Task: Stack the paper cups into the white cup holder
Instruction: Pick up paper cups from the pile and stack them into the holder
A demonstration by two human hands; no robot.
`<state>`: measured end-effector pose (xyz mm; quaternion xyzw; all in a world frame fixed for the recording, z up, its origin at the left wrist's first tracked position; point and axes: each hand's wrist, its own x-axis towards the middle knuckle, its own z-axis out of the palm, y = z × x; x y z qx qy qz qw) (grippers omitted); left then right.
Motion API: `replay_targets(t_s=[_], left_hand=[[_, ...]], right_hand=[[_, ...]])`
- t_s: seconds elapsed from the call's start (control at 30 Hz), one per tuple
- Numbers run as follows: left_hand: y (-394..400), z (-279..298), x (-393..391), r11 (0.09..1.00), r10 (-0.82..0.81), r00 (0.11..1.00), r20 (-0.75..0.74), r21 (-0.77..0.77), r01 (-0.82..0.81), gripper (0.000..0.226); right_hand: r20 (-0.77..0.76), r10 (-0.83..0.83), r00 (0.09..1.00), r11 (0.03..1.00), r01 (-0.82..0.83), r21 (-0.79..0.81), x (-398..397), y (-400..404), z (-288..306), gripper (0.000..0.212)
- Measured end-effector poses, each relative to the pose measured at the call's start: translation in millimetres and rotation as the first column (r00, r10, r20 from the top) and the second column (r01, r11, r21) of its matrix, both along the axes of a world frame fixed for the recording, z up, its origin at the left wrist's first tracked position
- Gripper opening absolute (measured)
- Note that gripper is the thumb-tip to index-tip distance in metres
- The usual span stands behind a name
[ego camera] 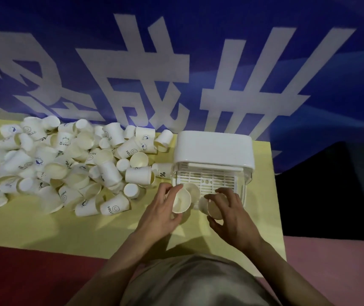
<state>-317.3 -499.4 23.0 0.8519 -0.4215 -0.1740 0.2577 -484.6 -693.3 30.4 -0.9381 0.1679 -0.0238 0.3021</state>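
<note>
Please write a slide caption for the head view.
Both hands, left and right, hold paper cups at the white plastic cup holder.

Looks like an event hall or staged booth: huge blue banner (176, 62) with white characters behind yellow table (44, 226), red floor (22, 279)

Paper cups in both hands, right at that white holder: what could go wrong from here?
The left hand and right hand each grip a paper cup, left cup and right cup, at the white cup holder. Working both at once, a thin rim could get squeezed out of shape or catch on the holder's grille. The loose cup pile lies close by the left forearm, so a sweep might roll cups off the yellow table.
</note>
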Motion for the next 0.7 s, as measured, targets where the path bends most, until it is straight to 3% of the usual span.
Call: replay_targets(t_s=[0.1,0.3,0.7], left_hand=[[-18,3,3,0.998,-0.056,0.998,-0.013,0.006,0.057,0.083],[-39,1,4,0.989,-0.146,0.989,0.038,-0.004,0.146,0.072],[-44,-15,5,0.980,-0.146,0.983,0.115,0.151,0.128,0.072]], right_hand=[[0.071,-0.082,0.994,0.996,0.080,0.032,-8,-2,4,0.056],[0.123,-0.173,0.977,0.985,0.170,0.040,-19,1,5,0.056],[0.116,-0.224,0.968,0.973,0.215,0.082,-16,-3,3,0.063]])
